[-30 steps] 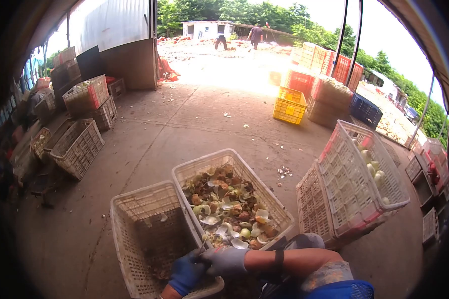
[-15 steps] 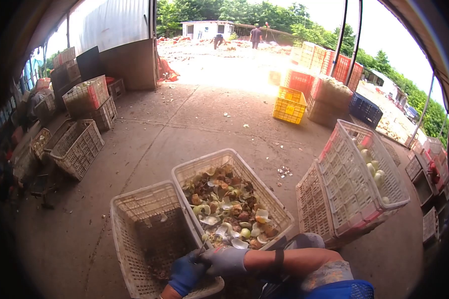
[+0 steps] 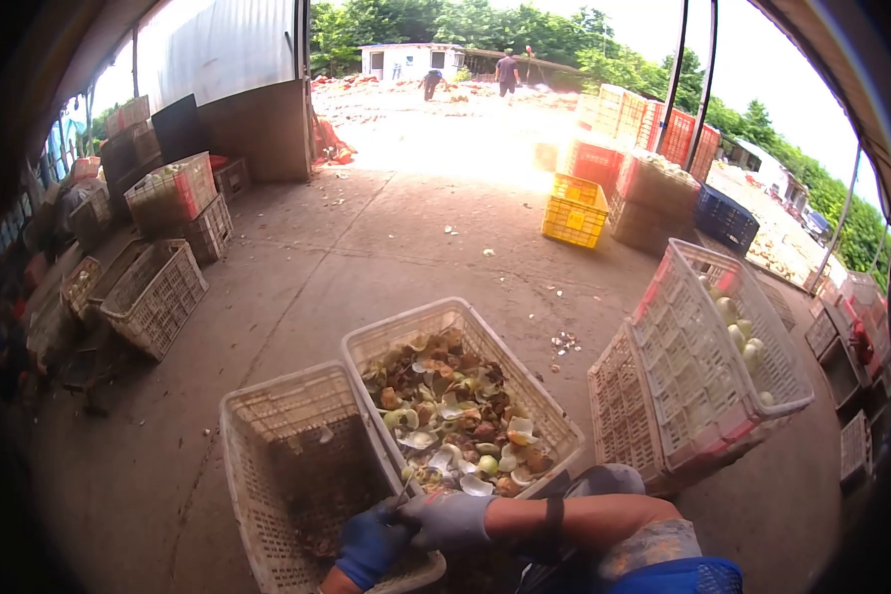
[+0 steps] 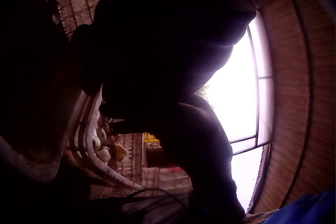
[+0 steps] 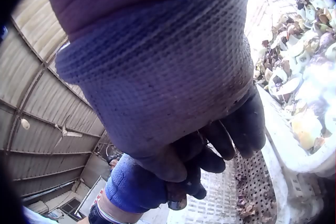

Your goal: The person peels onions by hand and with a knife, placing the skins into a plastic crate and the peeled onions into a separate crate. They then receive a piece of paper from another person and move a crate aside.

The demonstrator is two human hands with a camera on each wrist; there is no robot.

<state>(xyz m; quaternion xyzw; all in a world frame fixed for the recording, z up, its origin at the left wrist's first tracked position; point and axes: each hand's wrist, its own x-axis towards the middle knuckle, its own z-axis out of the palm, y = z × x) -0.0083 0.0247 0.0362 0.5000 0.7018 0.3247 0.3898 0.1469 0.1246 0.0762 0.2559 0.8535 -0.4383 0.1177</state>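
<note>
My left hand (image 3: 372, 543), in a blue glove, and my right hand (image 3: 445, 519), in a grey one, meet above the near end of an empty-looking crate (image 3: 236, 465). A thin dark tool (image 3: 404, 486) sticks up between them. In the right wrist view its rounded end (image 5: 177, 196) shows against the curled fingers of my left hand (image 5: 137, 184). The right hand (image 5: 168, 87) lies over the left, its dark fingers (image 5: 247, 124) hanging loosely bent. In the left wrist view the hands are a dark silhouette, details hidden.
A crate (image 3: 361, 348) of onion skins and scraps adjoins the first one. Stacked crates (image 3: 703, 366) with pale onions stand at right, a yellow crate (image 3: 575, 220) farther off, more crates (image 3: 158, 297) at left. Two people are in the bright yard.
My hands hold the same pose over the crate. Far off in the yard, the two people have shifted slightly.
</note>
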